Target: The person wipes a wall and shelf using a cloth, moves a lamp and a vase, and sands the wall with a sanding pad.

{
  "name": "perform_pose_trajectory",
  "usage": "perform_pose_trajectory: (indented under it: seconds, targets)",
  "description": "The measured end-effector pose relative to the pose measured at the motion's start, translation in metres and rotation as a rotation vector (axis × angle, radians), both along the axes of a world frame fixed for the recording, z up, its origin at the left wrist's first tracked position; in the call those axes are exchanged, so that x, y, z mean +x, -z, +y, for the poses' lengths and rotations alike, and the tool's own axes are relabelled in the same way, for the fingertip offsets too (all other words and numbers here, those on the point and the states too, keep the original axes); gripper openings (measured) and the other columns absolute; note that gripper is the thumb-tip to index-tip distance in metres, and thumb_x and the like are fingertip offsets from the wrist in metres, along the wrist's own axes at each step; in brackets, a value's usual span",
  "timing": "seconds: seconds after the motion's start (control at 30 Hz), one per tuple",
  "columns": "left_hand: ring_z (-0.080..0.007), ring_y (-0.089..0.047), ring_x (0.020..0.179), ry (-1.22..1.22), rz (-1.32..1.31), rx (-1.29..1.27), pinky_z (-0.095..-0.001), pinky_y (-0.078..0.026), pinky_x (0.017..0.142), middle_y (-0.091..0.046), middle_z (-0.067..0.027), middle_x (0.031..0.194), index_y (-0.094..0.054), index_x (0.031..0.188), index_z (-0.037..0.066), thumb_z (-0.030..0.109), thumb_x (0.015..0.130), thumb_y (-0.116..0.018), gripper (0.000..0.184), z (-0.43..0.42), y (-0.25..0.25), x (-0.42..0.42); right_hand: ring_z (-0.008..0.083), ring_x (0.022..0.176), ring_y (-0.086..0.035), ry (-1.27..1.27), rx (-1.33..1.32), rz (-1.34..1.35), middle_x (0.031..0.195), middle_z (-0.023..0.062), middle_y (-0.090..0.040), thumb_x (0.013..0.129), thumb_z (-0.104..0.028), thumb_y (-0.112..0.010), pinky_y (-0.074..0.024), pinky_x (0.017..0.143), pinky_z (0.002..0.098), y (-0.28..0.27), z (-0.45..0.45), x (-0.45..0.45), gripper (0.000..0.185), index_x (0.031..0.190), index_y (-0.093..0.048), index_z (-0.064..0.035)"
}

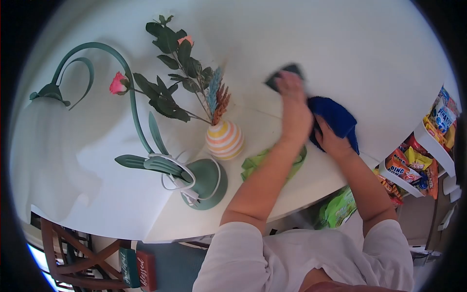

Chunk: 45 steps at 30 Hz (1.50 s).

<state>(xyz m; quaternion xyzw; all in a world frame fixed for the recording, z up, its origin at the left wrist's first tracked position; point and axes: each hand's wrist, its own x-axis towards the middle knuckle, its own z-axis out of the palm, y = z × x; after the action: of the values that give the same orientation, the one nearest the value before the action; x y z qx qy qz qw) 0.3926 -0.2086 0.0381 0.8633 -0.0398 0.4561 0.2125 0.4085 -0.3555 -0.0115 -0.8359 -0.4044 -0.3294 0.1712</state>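
Note:
My left hand (292, 86) is blurred by motion, reaching up against a white surface, with its fingers closed on a dark cloth or pad (273, 80) whose kind I cannot make out. Lower and to the right, my right hand (332, 138) grips a dark blue cloth (335, 113), which covers most of its fingers. Under my left forearm lies a crumpled light green cloth (297, 163), partly hidden. A striped round vase (224, 140) with artificial flowers stands left of that cloth.
A green flower-shaped lamp (204, 182), its white cord looped around the base, stands at left. White bins (403, 182) of snack packets are at right. Below the table's edge are a green packet (339, 209), a wooden chair (51, 248) and two small lettered blocks (146, 270).

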Motion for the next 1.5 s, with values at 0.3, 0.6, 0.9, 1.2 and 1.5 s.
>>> perform_pose_trajectory:
  seconds: [0.3, 0.6, 0.9, 1.2, 1.5]
  targets:
    - [-0.0491, -0.004, 0.129, 0.073, 0.118, -0.133, -0.0484, -0.007, 0.108, -0.004, -0.0359, 0.138, -0.012, 0.131, -0.015, -0.009, 0.07, -0.036, 0.066, -0.031, -0.005, -0.016, 0.0321, 0.11, -0.049, -0.054, 0.092, 0.177, 0.117, 0.014, -0.054, 0.076, -0.013, -0.058, -0.035, 0.097, 0.041, -0.003, 0.007, 0.004, 0.043, 0.119, -0.051, -0.0093]
    - [-0.0462, -0.009, 0.13, -0.153, 0.08, -0.084, -0.0423, -0.016, 0.108, -0.007, -0.0331, 0.139, -0.013, 0.134, -0.01, -0.009, 0.073, -0.036, 0.065, 0.026, -0.009, 0.019, 0.0304, 0.108, -0.05, -0.023, -0.018, -0.117, 0.118, 0.0136, -0.052, 0.074, -0.017, -0.061, -0.0364, 0.095, 0.0398, 0.002, 0.003, 0.005, 0.051, 0.123, -0.048, -0.0101]
    - [-0.0324, -0.037, 0.123, 0.202, 0.241, -0.628, -0.0325, -0.03, 0.101, -0.034, -0.0222, 0.135, -0.02, 0.137, 0.003, -0.009, 0.074, -0.034, 0.066, 0.026, 0.029, -0.077, 0.0367, 0.12, -0.037, 0.047, -0.152, -0.23, 0.13, 0.0181, -0.041, 0.072, -0.04, -0.067, -0.0262, 0.102, 0.045, -0.121, -0.028, 0.0, 0.063, 0.124, -0.048, -0.0078]
    - [-0.0256, -0.038, 0.12, 0.308, -0.057, -1.046, -0.0259, -0.029, 0.098, -0.036, -0.0186, 0.133, -0.019, 0.139, 0.004, -0.011, 0.074, -0.032, 0.068, 0.028, 0.039, -0.092, 0.0287, 0.121, -0.039, 0.001, 0.066, -0.284, 0.131, 0.0146, -0.042, 0.08, -0.028, -0.058, -0.0332, 0.099, 0.0363, -0.2, 0.088, 0.028, 0.055, 0.129, -0.041, -0.0102]
    - [-0.0278, -0.033, 0.125, 0.229, -0.097, -1.183, -0.0282, -0.024, 0.102, -0.031, -0.0205, 0.136, -0.016, 0.139, 0.003, -0.01, 0.075, -0.031, 0.067, 0.036, 0.044, -0.089, 0.0298, 0.122, -0.036, -0.524, -0.405, 0.096, 0.131, 0.0149, -0.041, 0.079, -0.019, -0.055, -0.0283, 0.103, 0.0372, -0.103, 0.084, 0.014, 0.051, 0.127, -0.044, -0.0095]
